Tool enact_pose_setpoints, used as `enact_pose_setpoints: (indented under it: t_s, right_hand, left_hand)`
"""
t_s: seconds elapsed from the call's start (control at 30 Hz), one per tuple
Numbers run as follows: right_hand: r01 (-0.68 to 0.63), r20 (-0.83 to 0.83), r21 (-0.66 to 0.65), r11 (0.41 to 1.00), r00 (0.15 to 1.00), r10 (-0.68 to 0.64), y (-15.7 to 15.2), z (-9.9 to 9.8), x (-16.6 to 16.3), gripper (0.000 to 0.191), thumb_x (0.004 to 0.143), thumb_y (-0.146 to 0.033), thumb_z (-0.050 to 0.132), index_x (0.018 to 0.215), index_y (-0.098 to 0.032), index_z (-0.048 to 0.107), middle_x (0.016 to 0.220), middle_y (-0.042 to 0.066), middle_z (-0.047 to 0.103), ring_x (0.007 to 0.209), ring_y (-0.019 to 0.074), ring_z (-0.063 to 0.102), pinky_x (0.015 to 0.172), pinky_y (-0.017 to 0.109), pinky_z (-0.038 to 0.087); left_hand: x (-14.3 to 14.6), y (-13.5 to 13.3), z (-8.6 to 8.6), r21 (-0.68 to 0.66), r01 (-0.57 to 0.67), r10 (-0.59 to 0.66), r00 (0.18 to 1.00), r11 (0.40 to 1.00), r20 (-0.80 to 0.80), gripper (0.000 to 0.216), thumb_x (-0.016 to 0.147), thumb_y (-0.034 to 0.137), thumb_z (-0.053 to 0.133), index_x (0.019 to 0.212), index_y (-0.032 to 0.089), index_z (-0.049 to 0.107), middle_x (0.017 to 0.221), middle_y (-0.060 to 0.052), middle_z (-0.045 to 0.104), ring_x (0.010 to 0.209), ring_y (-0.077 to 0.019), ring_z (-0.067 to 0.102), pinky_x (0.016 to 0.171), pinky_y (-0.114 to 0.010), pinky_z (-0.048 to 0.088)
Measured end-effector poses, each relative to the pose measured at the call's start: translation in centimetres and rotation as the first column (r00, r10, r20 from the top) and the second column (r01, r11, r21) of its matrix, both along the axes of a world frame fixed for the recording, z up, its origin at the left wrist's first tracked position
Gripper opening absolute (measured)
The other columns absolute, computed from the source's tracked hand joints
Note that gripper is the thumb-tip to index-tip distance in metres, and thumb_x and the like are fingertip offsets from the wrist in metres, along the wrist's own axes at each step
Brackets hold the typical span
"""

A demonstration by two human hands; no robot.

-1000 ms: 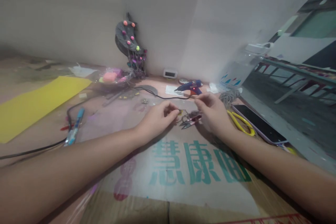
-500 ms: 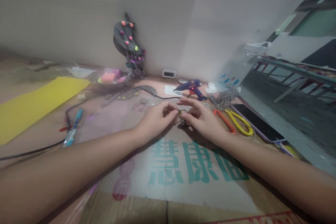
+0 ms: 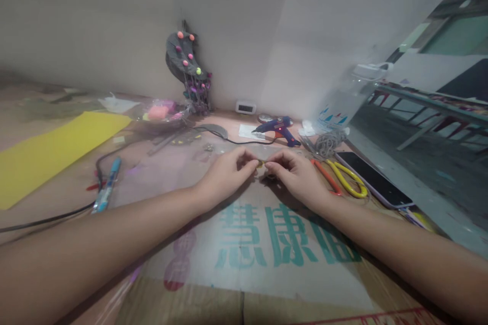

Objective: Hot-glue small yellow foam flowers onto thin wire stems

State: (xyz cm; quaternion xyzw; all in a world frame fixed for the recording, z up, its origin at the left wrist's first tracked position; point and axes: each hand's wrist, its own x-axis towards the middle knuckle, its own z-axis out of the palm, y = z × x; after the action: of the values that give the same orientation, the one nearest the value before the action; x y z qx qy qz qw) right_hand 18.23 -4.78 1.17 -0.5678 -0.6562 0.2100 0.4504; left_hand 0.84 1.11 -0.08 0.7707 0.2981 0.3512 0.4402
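My left hand (image 3: 234, 172) pinches a small yellowish piece (image 3: 261, 164) between thumb and fingertips, just above the printed cardboard sheet (image 3: 244, 277). From the other side, my right hand (image 3: 292, 170) closes its thumb and index finger at the same piece. The piece is tiny and mostly covered by fingertips, so its kind is unclear. A blue hot glue gun (image 3: 276, 127) with a lit red light lies behind the hands. Yellow-and-orange-handled pliers or scissors (image 3: 346, 180) rest right of my right hand; their working end is hidden.
A phone (image 3: 373, 177), a grey cord bundle (image 3: 328, 143) and a clear bottle (image 3: 339, 96) are at the right. Yellow sheet (image 3: 57, 157), blue pen (image 3: 109, 185) and black cable (image 3: 49, 221) lie left. A grey moon ornament (image 3: 183, 56) stands against the back panel.
My right hand's raised fingers have folded down, and its thumb and index finger now pinch near the small piece. The left hand has stayed nearly still.
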Motion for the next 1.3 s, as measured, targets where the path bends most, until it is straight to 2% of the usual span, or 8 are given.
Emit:
enact_pose_setpoints:
  t_s: [0.13, 0.23, 0.37, 0.5, 0.63, 0.93, 1.3]
  right_hand:
    - [-0.012, 0.037, -0.001, 1.000, 0.999, 0.012, -0.1, 0.1, 0.1, 0.022, 0.089, -0.030, 0.053, 0.072, -0.017, 0.059, 0.063, -0.001, 0.058, 0.060, 0.0133, 0.057, 0.057, 0.026, 0.045]
    - [-0.030, 0.070, 0.010, 0.999, 0.997, 0.030, 0.1, 0.0, 0.2, 0.021, 0.091, -0.031, 0.049, 0.080, -0.017, 0.061, 0.060, -0.002, 0.053, 0.057, 0.0118, 0.051, 0.054, 0.025, 0.041]
    - [-0.086, -0.064, -0.040, 0.996, 0.994, 0.083, 0.2, -0.4, 0.1, 0.021, 0.090, -0.035, 0.050, 0.097, -0.017, 0.059, 0.058, -0.005, 0.048, 0.053, 0.0107, 0.046, 0.051, 0.024, 0.036]
    - [-0.172, -0.207, -0.107, 0.979, 0.967, 0.148, 0.2, -0.7, -0.2, 0.027, 0.089, -0.040, 0.052, 0.103, -0.017, 0.055, 0.054, -0.008, 0.043, 0.049, 0.0091, 0.040, 0.047, 0.022, 0.031]
    - [-0.235, -0.300, -0.112, 0.965, 0.934, 0.193, 0.3, -0.9, -0.2, 0.030, 0.088, -0.043, 0.055, 0.104, -0.017, 0.054, 0.054, -0.008, 0.043, 0.049, 0.0084, 0.039, 0.047, 0.022, 0.029]
    - [-0.178, -0.320, -0.117, 0.977, 0.938, 0.133, 0.4, -0.9, -0.3, 0.030, 0.085, -0.047, 0.057, 0.088, -0.017, 0.053, 0.053, -0.008, 0.044, 0.049, 0.0084, 0.038, 0.049, 0.023, 0.030]
    - [-0.112, -0.214, -0.115, 0.987, 0.973, 0.085, 0.5, -0.9, -0.3, 0.025, 0.086, -0.041, 0.056, 0.087, -0.017, 0.054, 0.052, -0.008, 0.045, 0.048, 0.0086, 0.042, 0.048, 0.022, 0.030]
  left_hand:
    - [0.0, 0.0, -0.1, 0.009, -0.009, 0.009, 1.000, 1.000, 0.005, 0.014, 0.089, 0.031, 0.051, 0.089, 0.019, 0.057, 0.080, -0.002, 0.069, 0.072, -0.0149, 0.065, 0.068, -0.027, 0.049]
    - [0.0, 0.0, -0.1, 0.011, -0.005, 0.005, 1.000, 1.000, 0.015, 0.014, 0.090, 0.031, 0.050, 0.090, 0.019, 0.057, 0.080, -0.002, 0.068, 0.073, -0.0148, 0.065, 0.068, -0.026, 0.049]
    - [-0.1, 0.0, 0.0, 0.023, -0.003, 0.003, 1.000, 1.000, 0.010, 0.015, 0.090, 0.032, 0.050, 0.091, 0.018, 0.058, 0.083, -0.003, 0.069, 0.076, -0.0156, 0.064, 0.068, -0.026, 0.048]
    - [0.0, 0.1, 0.0, 0.045, -0.012, 0.012, 1.000, 0.999, 0.003, 0.015, 0.089, 0.031, 0.051, 0.092, 0.018, 0.058, 0.087, -0.003, 0.068, 0.077, -0.0155, 0.064, 0.067, -0.026, 0.047]
    - [0.0, 0.1, 0.0, 0.072, -0.021, 0.021, 1.000, 0.997, -0.005, 0.015, 0.089, 0.030, 0.051, 0.092, 0.018, 0.059, 0.088, -0.003, 0.068, 0.078, -0.0152, 0.063, 0.068, -0.026, 0.047]
    - [0.0, -0.1, 0.1, 0.109, -0.013, 0.017, 0.999, 0.994, -0.034, 0.014, 0.089, 0.029, 0.050, 0.091, 0.018, 0.059, 0.089, -0.004, 0.069, 0.079, -0.0161, 0.063, 0.069, -0.027, 0.047]
    - [0.0, -0.2, 0.3, 0.117, 0.001, 0.005, 0.998, 0.993, -0.055, 0.015, 0.089, 0.029, 0.051, 0.089, 0.017, 0.059, 0.088, -0.004, 0.069, 0.080, -0.0166, 0.063, 0.070, -0.028, 0.047]
